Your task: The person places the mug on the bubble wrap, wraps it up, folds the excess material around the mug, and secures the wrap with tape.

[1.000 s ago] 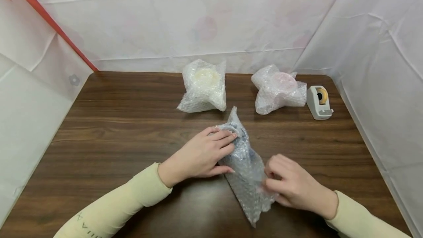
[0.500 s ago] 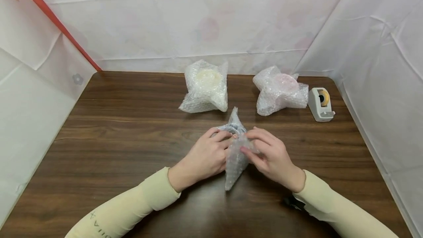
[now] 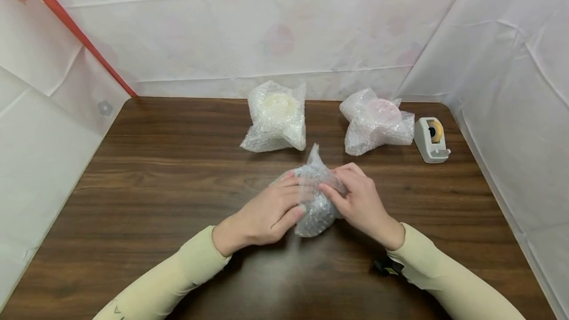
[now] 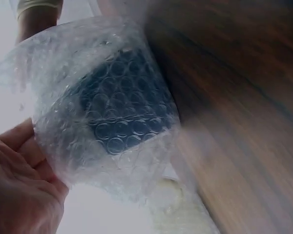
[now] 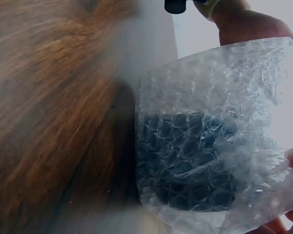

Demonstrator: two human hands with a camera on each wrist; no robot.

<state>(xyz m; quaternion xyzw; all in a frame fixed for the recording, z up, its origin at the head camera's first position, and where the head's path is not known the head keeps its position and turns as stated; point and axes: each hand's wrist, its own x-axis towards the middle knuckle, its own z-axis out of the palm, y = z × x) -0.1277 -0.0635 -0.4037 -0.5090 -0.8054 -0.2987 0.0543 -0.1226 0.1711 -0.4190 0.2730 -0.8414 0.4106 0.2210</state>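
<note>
A dark blue item (image 4: 124,102) shows through a sheet of bubble wrap (image 3: 316,216) around it, standing on the wooden table in front of the person. My left hand (image 3: 271,211) holds the bundle's left side, its fingers partly behind a clear flap and its thumb at the near edge. On the opposite side, my right hand (image 3: 362,201) grips the wrap, thumb in front and fingers around the far side. One corner of the wrap sticks up at the back. In the right wrist view, the dark item (image 5: 185,161) appears through loosely layered bubbles.
Behind the hands stand two more bubble-wrapped bundles, one with a pale yellow round thing (image 3: 280,107) inside and one with a pink round thing (image 3: 384,111). A white tape dispenser (image 3: 431,140) is at the back right. White cloth (image 3: 284,28) encloses the table (image 3: 155,172) behind and at the sides.
The right hand has brought the loose end of the wrap up from the near right and over the bundle. The left hand has shifted slightly, and the flap now overlaps its fingers.
</note>
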